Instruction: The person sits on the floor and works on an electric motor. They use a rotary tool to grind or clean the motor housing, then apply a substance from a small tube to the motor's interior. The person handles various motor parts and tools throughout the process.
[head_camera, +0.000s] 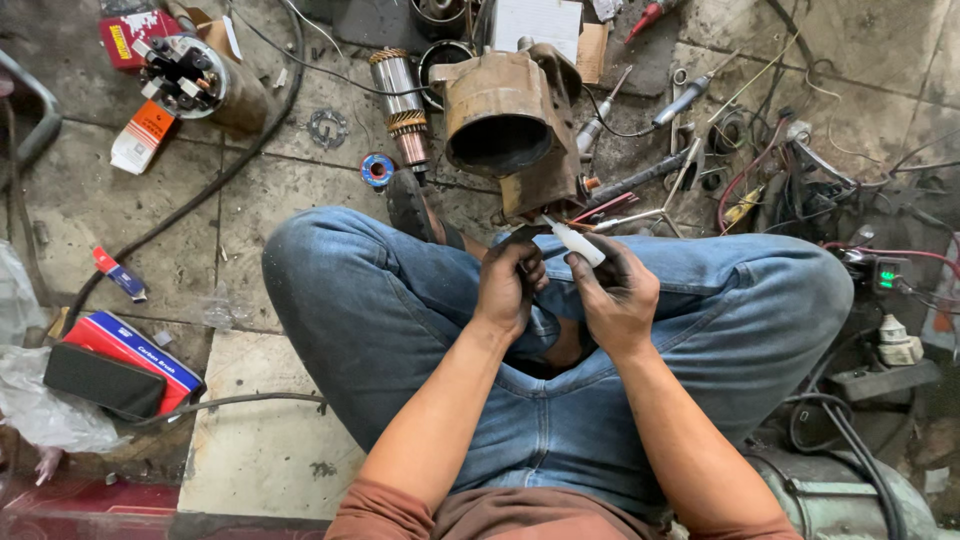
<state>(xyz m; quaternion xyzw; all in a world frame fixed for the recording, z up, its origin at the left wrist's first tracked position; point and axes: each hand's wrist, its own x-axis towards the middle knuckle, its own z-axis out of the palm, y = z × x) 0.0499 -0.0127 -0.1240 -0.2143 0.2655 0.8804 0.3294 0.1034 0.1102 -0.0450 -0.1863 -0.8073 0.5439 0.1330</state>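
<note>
I see rusty motor housing (510, 125) at 12 o'clock, hollow, nothing visible inside; armature (403, 108) at 11, red box (135, 350) at 9. Right hand (618, 295) pinches white tube (577, 242) between fingertips, over lap. Left hand (508, 285) clenched beside it; contents, can't tell.

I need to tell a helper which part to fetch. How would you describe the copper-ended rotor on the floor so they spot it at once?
Start at the big rusty motor housing standing before the seated person's knees. Just left of it lies the rotor, a short cylinder pointing toward the knees beside a small blue ring. Only it has a shiny steel barrel with copper bands at its ends.
</note>
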